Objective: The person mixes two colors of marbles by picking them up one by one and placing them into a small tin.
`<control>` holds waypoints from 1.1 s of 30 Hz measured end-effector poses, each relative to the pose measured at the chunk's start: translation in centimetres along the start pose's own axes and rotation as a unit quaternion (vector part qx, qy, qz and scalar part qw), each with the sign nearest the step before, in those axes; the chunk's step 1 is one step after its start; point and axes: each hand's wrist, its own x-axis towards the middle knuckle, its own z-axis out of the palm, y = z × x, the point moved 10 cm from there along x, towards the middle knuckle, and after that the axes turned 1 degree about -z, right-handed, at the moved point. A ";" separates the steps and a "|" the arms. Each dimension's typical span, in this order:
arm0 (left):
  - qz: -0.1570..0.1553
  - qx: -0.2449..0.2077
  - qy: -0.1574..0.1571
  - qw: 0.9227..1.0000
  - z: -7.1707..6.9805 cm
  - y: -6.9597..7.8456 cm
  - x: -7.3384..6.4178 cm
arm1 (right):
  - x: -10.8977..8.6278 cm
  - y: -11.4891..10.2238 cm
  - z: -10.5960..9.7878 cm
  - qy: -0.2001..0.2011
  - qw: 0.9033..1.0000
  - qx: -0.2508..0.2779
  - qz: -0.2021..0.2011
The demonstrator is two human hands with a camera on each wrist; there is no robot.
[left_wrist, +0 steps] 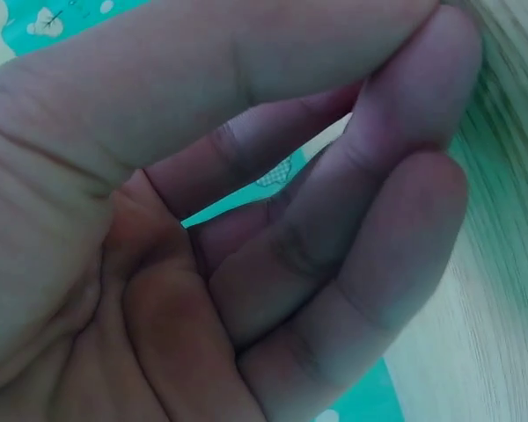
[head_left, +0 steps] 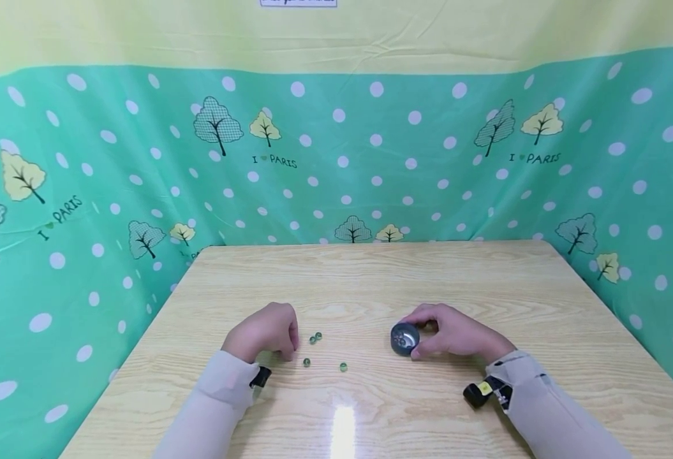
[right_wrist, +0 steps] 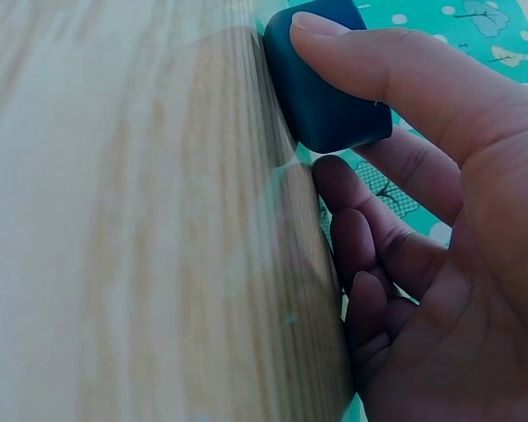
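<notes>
My left hand (head_left: pixel 268 331) is low over the table at the left, thumb and fingers bent together. In the left wrist view the thumb (left_wrist: pixel 246 44) meets the fingertips at the top edge; I cannot tell whether something is pinched there. Beside this hand lie several small green glass marbles, among them a near one (head_left: pixel 306 362), a pair (head_left: pixel 316 338) and one farther right (head_left: pixel 343 366). My right hand (head_left: pixel 453 331) grips a small dark round cup (head_left: pixel 404 338) from its right side, thumb against its wall (right_wrist: pixel 326 88). Small round things show inside the cup.
The wooden table (head_left: pixel 370 274) carries a bright light reflection near its front. A green dotted curtain (head_left: pixel 376 159) with tree prints hangs behind and along both sides. A small black camera (head_left: pixel 476 395) sits at the right wrist.
</notes>
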 end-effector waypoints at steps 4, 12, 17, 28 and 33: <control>0.000 -0.001 0.003 1.000 -0.1 0.0 -0.2 | -0.1 -0.1 0.1 0.000 1.000 0.002 -0.002; 0.021 -0.008 0.000 1.000 0.0 0.4 -0.2 | 0.0 -0.2 0.0 -0.002 1.000 0.003 -0.004; 0.028 -0.009 0.002 1.000 -0.3 0.6 -0.2 | 0.0 -0.4 0.0 -0.004 1.000 0.006 -0.005; 0.050 -0.021 0.052 0.997 -1.3 2.0 0.1 | 0.0 -0.4 0.0 -0.004 1.000 0.006 -0.008; 0.078 -0.005 0.103 0.992 -1.8 3.1 0.3 | -0.1 -0.5 0.0 -0.004 1.000 0.000 -0.008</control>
